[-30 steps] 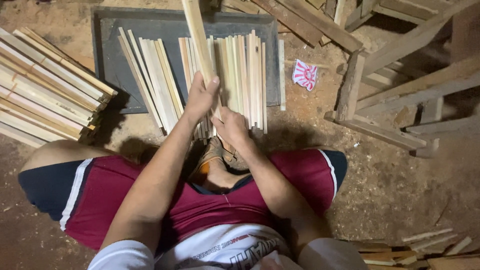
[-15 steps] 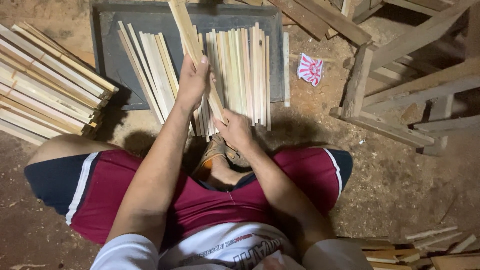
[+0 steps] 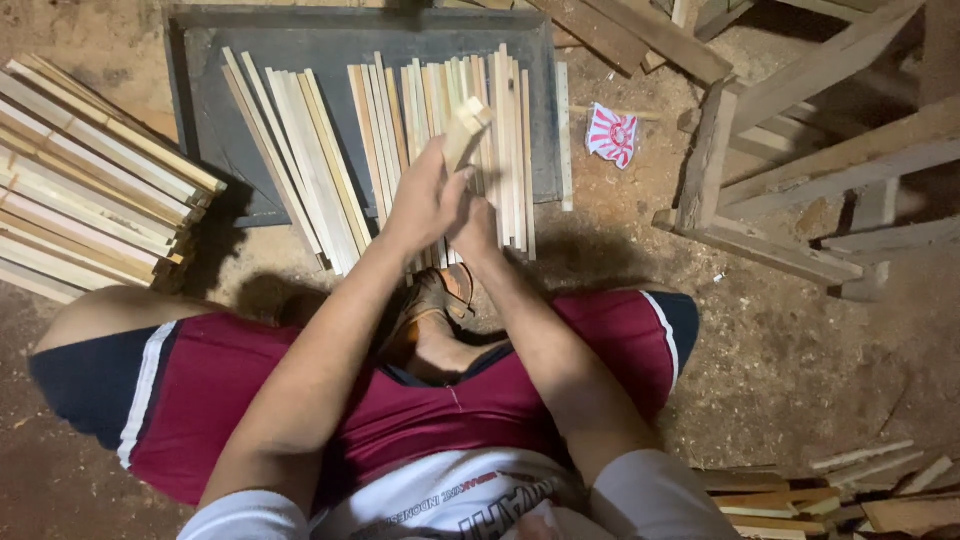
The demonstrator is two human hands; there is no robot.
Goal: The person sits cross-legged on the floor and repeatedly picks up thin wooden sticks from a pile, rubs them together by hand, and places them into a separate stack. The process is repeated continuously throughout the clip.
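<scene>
I sit cross-legged on a dirt floor in dark red shorts. My left hand [image 3: 425,195] grips a bundle of thin pale wood slats [image 3: 467,128], stood on end so its cut ends face the camera. My right hand [image 3: 478,225] sits just under and behind the left hand, mostly hidden by it, against the lower part of the same bundle. Both hands hover over several loose slats [image 3: 310,150] lying side by side on a dark grey board [image 3: 200,120].
A tall stack of long slats [image 3: 90,180] lies at my left. Rough wooden frames and beams [image 3: 790,150] crowd the right. A small red-and-white wrapper [image 3: 611,134] lies on the dirt. Scrap offcuts [image 3: 850,490] sit at the lower right.
The bundle has swung from lying long and tilted away over the board to standing nearly on end. Both hands came together around it, and the right hand moved up to the left.
</scene>
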